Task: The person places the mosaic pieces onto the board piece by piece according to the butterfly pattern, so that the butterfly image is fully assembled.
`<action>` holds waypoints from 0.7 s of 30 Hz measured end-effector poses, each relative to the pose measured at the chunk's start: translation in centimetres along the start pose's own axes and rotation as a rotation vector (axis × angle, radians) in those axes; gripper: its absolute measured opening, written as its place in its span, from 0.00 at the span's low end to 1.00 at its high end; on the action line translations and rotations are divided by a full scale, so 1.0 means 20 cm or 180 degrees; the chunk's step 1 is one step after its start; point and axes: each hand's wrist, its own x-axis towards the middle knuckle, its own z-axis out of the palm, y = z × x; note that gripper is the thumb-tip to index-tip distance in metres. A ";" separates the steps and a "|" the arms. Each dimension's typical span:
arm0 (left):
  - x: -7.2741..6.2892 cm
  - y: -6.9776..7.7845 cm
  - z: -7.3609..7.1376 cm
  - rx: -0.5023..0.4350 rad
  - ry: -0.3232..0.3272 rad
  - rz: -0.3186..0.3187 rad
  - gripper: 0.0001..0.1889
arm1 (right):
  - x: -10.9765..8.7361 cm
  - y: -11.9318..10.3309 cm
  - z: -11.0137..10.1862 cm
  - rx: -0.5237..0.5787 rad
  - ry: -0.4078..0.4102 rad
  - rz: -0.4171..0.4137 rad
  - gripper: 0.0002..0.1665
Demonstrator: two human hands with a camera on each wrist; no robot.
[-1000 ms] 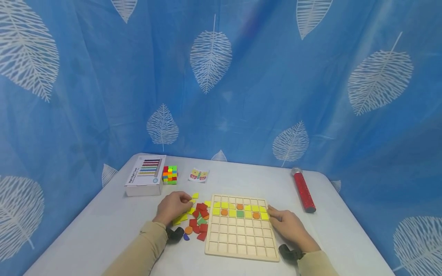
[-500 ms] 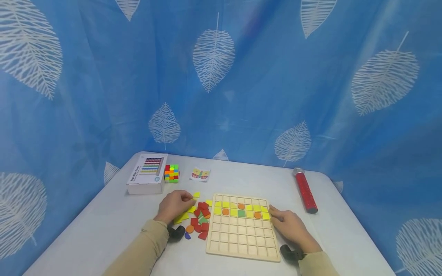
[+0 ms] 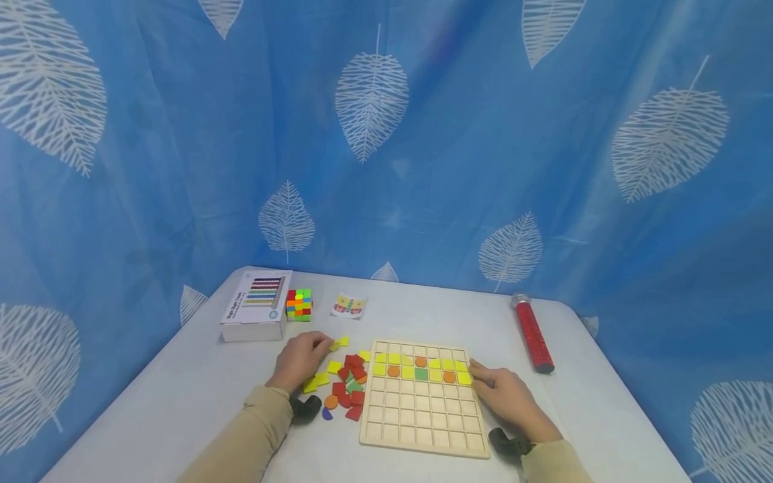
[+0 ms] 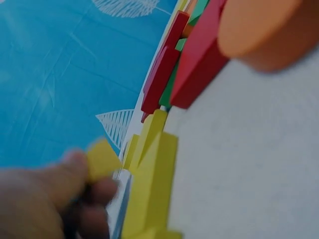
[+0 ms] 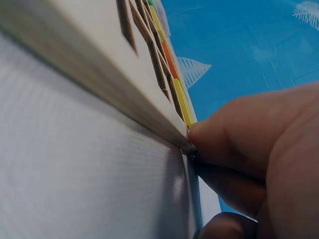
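My left hand (image 3: 298, 360), over the left side of a pile of flat coloured tiles, pinches a yellow tile (image 4: 102, 159) between thumb and fingers. Below it, in the left wrist view, lie more yellow tiles (image 4: 152, 186), red tiles (image 4: 202, 59) and an orange disc (image 4: 266, 32). A wooden grid board (image 3: 415, 419) lies to the right, its second and third rows from the far edge filled with yellow tiles, orange discs and a green square (image 3: 421, 374). My right hand (image 3: 510, 397) rests at the board's right edge, thumb touching that edge.
A picture card (image 3: 348, 306) lies behind the pile, with a colourful puzzle cube (image 3: 299, 305) and white box (image 3: 253, 307) to its left. A red tube with a silver end (image 3: 533, 335) lies at right. A blue leaf-print curtain (image 3: 423, 168) closes the back.
My left hand has shifted slightly away from the yellow tiles, holding one of them, and more of the tiles below show. The right hand stays at the board's edge.
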 end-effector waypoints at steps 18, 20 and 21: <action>-0.06 0.11 0.12 -0.0360 -0.1157 0.1340 0.06 | 0.00 0.00 0.00 -0.0003 0.0055 -0.0070 0.27; -0.06 0.12 0.13 -0.0212 -0.1190 0.1436 0.05 | 0.00 0.00 0.00 -0.0001 0.0051 -0.0062 0.27; -0.06 0.12 0.13 -0.0143 -0.1209 0.1494 0.05 | 0.00 0.00 0.00 -0.0001 0.0047 -0.0056 0.27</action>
